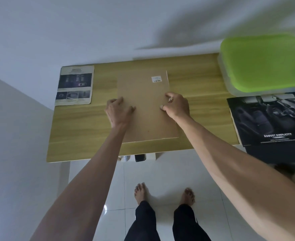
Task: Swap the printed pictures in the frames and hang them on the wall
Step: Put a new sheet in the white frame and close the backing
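Note:
A picture frame (146, 94) lies face down in the middle of the wooden table (84, 133), its brown backing board up, with a small white label (156, 79) near its far right corner. My left hand (118, 110) rests flat on the board's left edge, fingers spread. My right hand (177, 105) is at the board's right edge with fingers curled, pinching at something small there; what it is I cannot make out. A printed picture with the heading "SAFETY" (74, 85) lies at the table's far left. A dark print reading "ROBUST SIMPLICITY" (271, 119) lies at the right edge.
A clear storage box with a lime green lid (265, 61) stands at the table's far right corner. White walls (56, 32) rise behind and to the left. My bare feet (164, 193) stand on white floor tiles below the table's near edge.

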{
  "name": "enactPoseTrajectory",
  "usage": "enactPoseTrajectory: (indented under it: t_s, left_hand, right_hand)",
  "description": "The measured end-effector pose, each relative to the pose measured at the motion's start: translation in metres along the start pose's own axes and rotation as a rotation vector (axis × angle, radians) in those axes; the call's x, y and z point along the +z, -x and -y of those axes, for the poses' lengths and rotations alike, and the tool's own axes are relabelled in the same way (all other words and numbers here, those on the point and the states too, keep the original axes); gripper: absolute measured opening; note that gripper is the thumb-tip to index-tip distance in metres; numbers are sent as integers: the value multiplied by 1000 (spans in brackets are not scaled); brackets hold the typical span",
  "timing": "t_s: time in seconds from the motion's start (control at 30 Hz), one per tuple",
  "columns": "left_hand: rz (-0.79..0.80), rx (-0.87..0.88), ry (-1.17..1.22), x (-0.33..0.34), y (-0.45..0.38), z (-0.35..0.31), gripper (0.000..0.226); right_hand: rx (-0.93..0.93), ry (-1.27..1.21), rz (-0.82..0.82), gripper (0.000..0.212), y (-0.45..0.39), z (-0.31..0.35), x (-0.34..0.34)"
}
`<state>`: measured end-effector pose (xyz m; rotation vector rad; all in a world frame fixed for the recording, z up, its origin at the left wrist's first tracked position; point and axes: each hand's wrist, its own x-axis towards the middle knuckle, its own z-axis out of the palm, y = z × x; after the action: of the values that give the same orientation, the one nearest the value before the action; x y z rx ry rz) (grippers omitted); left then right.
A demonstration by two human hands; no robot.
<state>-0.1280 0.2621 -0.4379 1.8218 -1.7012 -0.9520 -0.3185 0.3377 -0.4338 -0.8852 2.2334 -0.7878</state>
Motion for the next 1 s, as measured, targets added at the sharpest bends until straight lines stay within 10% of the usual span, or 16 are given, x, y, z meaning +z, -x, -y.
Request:
enactPoseTrajectory:
  t_s: [1.0]
  left_hand:
    - [27, 2, -166, 23, -14, 12, 52]
  right_hand:
    - [89, 258, -28, 45, -31, -7, 31]
